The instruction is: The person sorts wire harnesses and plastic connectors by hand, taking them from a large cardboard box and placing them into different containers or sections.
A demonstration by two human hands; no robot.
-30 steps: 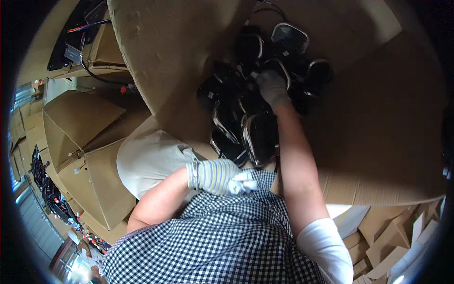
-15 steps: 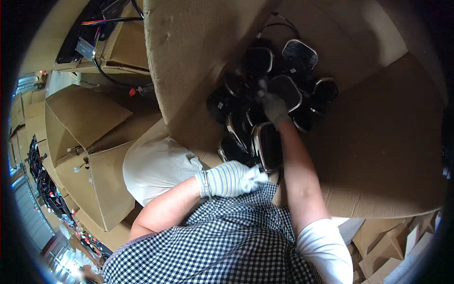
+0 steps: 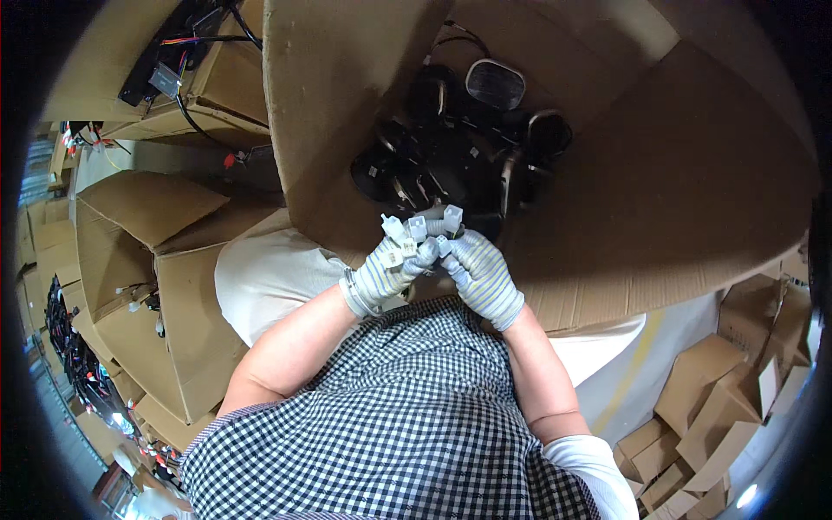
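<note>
My left hand, in a striped knit glove, is closed around several white plastic connectors with cavities in their ends. Against it, my right hand in a matching glove pinches another white connector at its fingertips. Both hands are together over the near rim of a big cardboard box. Just beyond them, inside that box, lies a heap of black rounded parts with shiny metal rims. One has a grey glossy face. Any wires behind the connectors are mostly hidden by the gloves.
Open cardboard boxes stand at my left, one with white-plugged wires inside. A black panel with coloured wires sits at the upper left. Folded cardboard is piled at the lower right beside a yellow floor line.
My right hand has come back out of the box, from the black parts to my left hand. My left hand has risen slightly, and several connectors now show between the gloves.
</note>
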